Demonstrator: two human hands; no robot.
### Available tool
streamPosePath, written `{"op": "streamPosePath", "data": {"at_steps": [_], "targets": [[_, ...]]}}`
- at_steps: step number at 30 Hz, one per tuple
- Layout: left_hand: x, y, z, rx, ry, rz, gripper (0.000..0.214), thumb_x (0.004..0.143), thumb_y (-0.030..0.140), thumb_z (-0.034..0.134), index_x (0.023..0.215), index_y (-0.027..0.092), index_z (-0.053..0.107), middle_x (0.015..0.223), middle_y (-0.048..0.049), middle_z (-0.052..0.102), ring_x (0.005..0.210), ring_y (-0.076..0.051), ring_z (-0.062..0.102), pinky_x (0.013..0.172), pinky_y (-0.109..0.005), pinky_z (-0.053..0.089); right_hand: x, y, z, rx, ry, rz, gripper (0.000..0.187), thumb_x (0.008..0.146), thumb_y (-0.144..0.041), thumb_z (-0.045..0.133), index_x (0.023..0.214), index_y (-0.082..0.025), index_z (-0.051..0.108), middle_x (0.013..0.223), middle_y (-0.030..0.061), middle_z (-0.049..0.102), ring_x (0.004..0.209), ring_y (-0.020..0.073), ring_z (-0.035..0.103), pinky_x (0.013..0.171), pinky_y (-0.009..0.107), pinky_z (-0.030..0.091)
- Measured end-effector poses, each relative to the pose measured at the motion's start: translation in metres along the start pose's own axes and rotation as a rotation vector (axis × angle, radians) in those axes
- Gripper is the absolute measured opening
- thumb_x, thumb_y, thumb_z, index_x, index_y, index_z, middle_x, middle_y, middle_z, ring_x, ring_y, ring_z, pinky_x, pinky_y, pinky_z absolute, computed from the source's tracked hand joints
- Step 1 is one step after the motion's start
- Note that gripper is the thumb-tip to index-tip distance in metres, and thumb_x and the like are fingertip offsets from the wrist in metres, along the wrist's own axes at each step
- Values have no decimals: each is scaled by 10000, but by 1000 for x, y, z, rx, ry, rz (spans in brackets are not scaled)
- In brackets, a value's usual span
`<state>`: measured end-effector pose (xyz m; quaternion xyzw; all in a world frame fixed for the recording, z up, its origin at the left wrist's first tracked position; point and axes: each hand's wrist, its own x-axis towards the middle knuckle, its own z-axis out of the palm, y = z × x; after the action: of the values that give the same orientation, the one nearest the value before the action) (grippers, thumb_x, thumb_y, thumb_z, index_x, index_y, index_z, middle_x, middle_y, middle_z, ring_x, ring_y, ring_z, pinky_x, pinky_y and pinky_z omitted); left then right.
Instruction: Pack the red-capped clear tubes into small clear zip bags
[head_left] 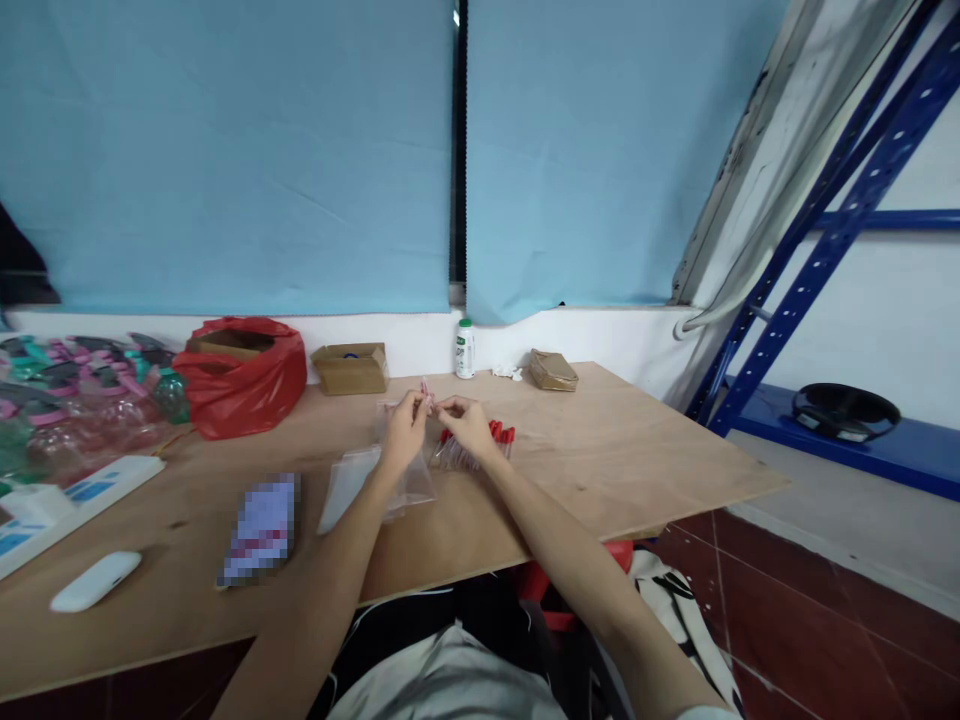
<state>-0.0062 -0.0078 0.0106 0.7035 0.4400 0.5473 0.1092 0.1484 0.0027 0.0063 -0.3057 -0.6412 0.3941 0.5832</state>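
My left hand (406, 425) and my right hand (467, 422) meet above the middle of the plywood table (600, 460). Both pinch a small clear plastic bag (429, 398) with something pink-red at its top, held between the fingertips. Under my right hand lies a bundle of clear tubes with red caps (480, 447). Flat clear bags (352, 485) lie beneath my left wrist.
A red plastic bag (244, 375) holding a box sits at the back left, next to a small cardboard box (350, 367), a white bottle (465, 348) and a brown packet (553, 371). Packed spray bottles (67, 395), a white device (95, 580) and blurred card (260, 528) lie left. Blue shelving (840, 230) stands right.
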Motion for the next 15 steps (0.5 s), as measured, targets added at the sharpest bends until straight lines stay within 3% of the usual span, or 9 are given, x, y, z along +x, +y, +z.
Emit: {"op": "streamPosePath", "data": {"at_steps": [6, 15], "targets": [[-3, -6, 4, 164, -51, 35, 193, 1038, 351, 394, 933, 245, 516, 883, -53, 679, 825, -229, 640, 787, -336, 461, -1, 2, 3, -148, 61, 20, 87, 731, -264, 684, 755, -180, 688, 745, 8, 722, 670, 153, 637, 682, 265, 493], [-2, -10, 7, 182, -47, 49, 144, 1008, 277, 384, 885, 252, 455, 832, -39, 622, 799, -224, 605, 764, -331, 436, -1, 6, 7, -156, 87, 66, 131, 720, -314, 705, 747, -188, 687, 723, -11, 702, 657, 145, 610, 666, 259, 468]]}}
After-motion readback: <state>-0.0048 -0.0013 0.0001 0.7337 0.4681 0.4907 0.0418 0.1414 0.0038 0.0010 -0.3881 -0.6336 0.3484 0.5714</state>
